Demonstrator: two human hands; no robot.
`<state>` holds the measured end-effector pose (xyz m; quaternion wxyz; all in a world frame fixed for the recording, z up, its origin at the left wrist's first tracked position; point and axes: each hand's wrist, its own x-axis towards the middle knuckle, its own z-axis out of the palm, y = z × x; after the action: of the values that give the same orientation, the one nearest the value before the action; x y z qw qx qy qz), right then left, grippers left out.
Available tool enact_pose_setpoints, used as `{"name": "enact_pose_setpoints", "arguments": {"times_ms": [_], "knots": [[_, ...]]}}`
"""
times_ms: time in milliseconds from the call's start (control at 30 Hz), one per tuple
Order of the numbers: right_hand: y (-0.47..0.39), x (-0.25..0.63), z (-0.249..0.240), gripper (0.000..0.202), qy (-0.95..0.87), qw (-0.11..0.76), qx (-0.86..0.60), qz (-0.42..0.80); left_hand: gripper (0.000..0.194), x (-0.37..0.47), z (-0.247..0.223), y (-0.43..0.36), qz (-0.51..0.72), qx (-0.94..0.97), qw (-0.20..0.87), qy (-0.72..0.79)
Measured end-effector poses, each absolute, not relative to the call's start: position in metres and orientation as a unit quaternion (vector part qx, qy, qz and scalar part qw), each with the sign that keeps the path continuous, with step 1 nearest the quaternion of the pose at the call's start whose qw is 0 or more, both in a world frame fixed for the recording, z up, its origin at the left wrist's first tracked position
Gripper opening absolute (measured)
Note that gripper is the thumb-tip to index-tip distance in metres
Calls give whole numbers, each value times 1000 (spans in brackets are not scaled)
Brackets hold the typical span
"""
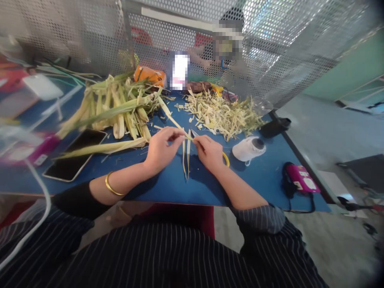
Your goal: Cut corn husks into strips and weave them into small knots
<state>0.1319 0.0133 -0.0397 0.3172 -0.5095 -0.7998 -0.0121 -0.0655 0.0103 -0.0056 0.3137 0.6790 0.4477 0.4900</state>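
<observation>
Hands meet above the bench's (180, 188) mid front edge: left hand (162, 150) and right hand (210, 154) each pinch a leaf strip (186, 154), its split ends hanging down. Strip looks light, limp, easily torn; grip near the split. Farther back lie stalks (117, 108) and trimmings (222, 114).
</observation>
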Motion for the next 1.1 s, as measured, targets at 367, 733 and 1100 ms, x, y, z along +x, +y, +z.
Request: {"name": "enact_pose_setpoints", "arguments": {"times_ms": [367, 733, 1100], "knots": [[11, 127, -30, 24, -849, 281, -446, -27, 29, -77, -20, 23, 265, 770, 406, 414], [41, 134, -1, 26, -512, 500, -532, 453, 17, -60, -1, 19, 340, 417, 727, 425], [42, 107, -27, 21, -533, 504, -478, 483, 20, -62, -17, 24, 298, 419, 743, 429]]}}
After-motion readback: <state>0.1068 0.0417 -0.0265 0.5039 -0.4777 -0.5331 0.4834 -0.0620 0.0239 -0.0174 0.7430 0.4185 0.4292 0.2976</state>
